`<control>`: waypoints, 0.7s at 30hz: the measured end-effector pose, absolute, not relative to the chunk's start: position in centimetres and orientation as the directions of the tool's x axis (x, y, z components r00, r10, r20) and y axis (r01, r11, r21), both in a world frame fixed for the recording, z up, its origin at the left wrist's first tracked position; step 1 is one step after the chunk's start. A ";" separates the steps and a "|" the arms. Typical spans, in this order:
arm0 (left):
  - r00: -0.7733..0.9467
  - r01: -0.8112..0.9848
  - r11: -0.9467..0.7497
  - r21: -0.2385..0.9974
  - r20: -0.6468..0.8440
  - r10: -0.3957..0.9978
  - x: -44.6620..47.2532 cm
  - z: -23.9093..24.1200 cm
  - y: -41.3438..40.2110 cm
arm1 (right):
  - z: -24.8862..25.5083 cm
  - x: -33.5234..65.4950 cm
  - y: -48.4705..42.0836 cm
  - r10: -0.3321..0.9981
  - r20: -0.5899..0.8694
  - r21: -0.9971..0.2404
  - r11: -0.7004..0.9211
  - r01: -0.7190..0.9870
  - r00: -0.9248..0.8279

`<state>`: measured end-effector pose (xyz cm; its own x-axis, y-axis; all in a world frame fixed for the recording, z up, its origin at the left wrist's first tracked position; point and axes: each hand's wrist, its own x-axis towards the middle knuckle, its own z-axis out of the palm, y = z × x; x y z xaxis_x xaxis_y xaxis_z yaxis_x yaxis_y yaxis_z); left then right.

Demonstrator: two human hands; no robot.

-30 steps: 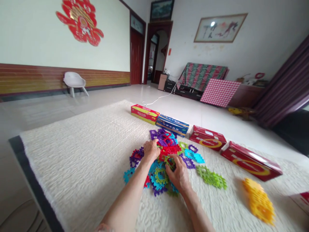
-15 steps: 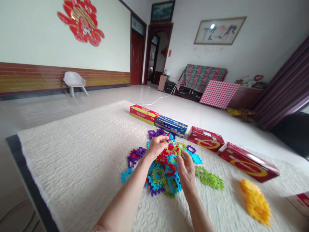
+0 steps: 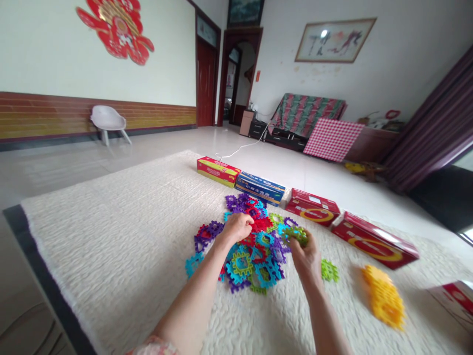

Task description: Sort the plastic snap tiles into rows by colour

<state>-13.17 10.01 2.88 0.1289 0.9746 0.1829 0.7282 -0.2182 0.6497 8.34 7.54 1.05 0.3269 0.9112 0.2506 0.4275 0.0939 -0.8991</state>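
A heap of coloured plastic interlocking tiles (image 3: pixel 251 256), purple, red, blue and green, lies on a cream rug (image 3: pixel 121 236). My left hand (image 3: pixel 238 228) rests curled on the heap's left side, fingers closed over red tiles. To the right, my right hand (image 3: pixel 306 251) is closed on a green tile (image 3: pixel 295 234), held just above a row of green tiles (image 3: pixel 328 270). A stack of yellow tiles (image 3: pixel 383 297) lies further right on the rug.
Several flat boxes stand in a row behind the heap: a red-yellow one (image 3: pixel 218 171), a blue one (image 3: pixel 260 188) and two red ones (image 3: pixel 313 206) (image 3: pixel 375 240). Another box corner (image 3: pixel 456 298) shows at far right. A white chair (image 3: pixel 106 119) stands by the wall.
My right hand carried a green tile rightward to the green row. My left hand dropped back onto the heap. The camera view shifted slightly.
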 end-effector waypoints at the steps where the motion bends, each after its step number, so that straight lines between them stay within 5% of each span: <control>1: 0.128 0.786 -0.208 0.583 0.175 0.976 -13.8 3.0 9.9 | 1.5 9.6 7.6 0.895 0.281 -0.828 0.043 0.559 0.347; 6: 0.145 0.869 -0.177 0.462 0.105 0.984 -14.8 3.1 9.5 | 2.6 15.6 8.1 0.889 0.256 -0.549 -0.189 0.814 0.379; 9: 0.122 0.875 -0.141 0.464 0.070 0.990 -14.4 2.9 9.6 | 2.5 16.8 8.2 0.866 0.351 -0.450 -0.177 0.875 0.356; 13: 0.112 0.864 -0.090 0.495 -0.015 0.994 -14.6 2.9 9.7 | 2.9 13.3 7.8 0.833 0.533 -0.426 0.116 0.897 0.145; 17: 0.104 0.875 -0.073 0.478 -0.040 0.994 -15.2 3.2 9.4 | 3.4 6.5 6.0 0.866 0.357 -0.528 0.496 0.689 -0.350; 21: 0.087 0.891 -0.055 0.450 -0.052 0.995 -15.4 3.5 9.0 | 3.2 2.2 3.7 0.746 0.226 -0.495 0.642 0.586 -0.626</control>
